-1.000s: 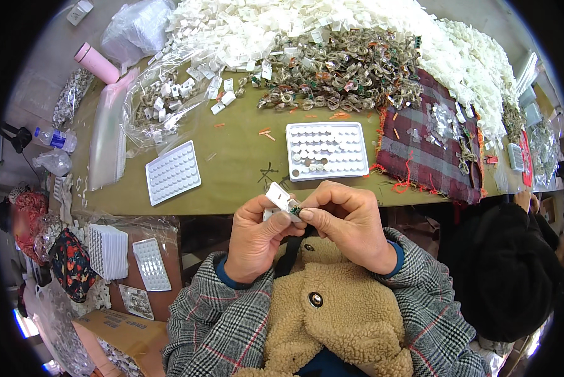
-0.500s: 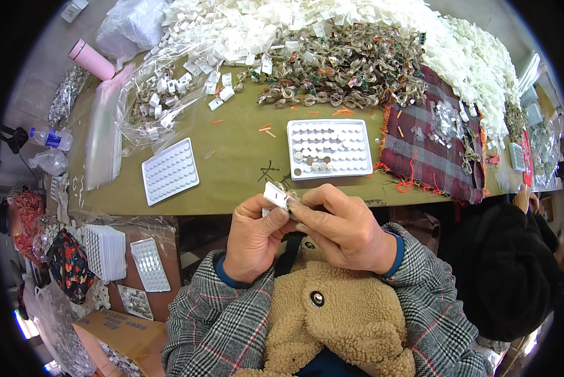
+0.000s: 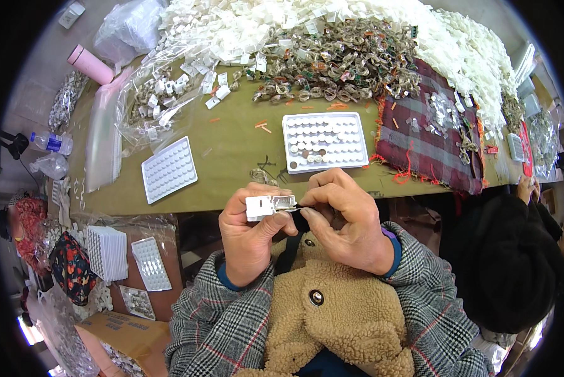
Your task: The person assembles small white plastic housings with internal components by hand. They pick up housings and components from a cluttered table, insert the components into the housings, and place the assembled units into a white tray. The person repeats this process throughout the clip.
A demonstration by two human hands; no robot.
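Note:
Between the thumb and fingers of my left hand [image 3: 247,235] is a small white plastic case [image 3: 258,208], lying level, with a shiny grey part at its right end. My right hand [image 3: 348,226] pinches something thin and dark at that end, too small to make out clearly. Both hands are close together just off the table's near edge. A small coiled cable [image 3: 263,177] lies just beyond my left fingers. Farther off sits a white tray [image 3: 365,151] of round cells, many holding button-like discs, white and a few brown.
An unfilled white tray [image 3: 169,169] lies at left. Coiled cables [image 3: 338,63] and white plastic pieces [image 3: 470,56] are heaped at the back. A plaid cloth [image 3: 420,138] covers the right. A pink bottle [image 3: 90,63] stands far left. Another person [image 3: 508,270] sits at right.
The white case has turned from tilted to level and shifted slightly left. My right fingers have drawn back to its right end. The coiled cable beyond my left hand has come into sight.

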